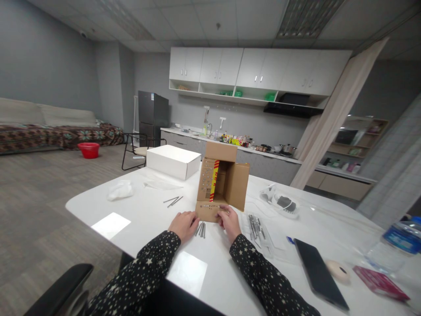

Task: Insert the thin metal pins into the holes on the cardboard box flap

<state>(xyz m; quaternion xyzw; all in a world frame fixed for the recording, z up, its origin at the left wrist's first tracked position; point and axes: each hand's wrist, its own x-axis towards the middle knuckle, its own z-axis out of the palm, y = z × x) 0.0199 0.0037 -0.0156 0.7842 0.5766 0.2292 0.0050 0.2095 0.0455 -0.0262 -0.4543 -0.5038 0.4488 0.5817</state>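
Observation:
An open brown cardboard box (pixel 226 180) lies on its side on the white table (pixel 151 219), its flaps spread and its lower flap flat toward me. Rows of small holes or studs mark the left and lower flaps. My left hand (pixel 183 224) rests at the near left corner of the lower flap (pixel 208 210). My right hand (pixel 229 221) presses on the flap's right part, fingers bent. Several long nails (pixel 200 229) lie between my hands. Whether either hand pinches a nail is too small to tell.
More nails (pixel 173 201) lie to the left and on a clear plastic sheet (pixel 256 226) to the right. A white box (pixel 173 160), crumpled plastic (pixel 120 190), a black phone (pixel 318 272), a water bottle (pixel 403 237) and a red packet (pixel 379 283) sit on the table.

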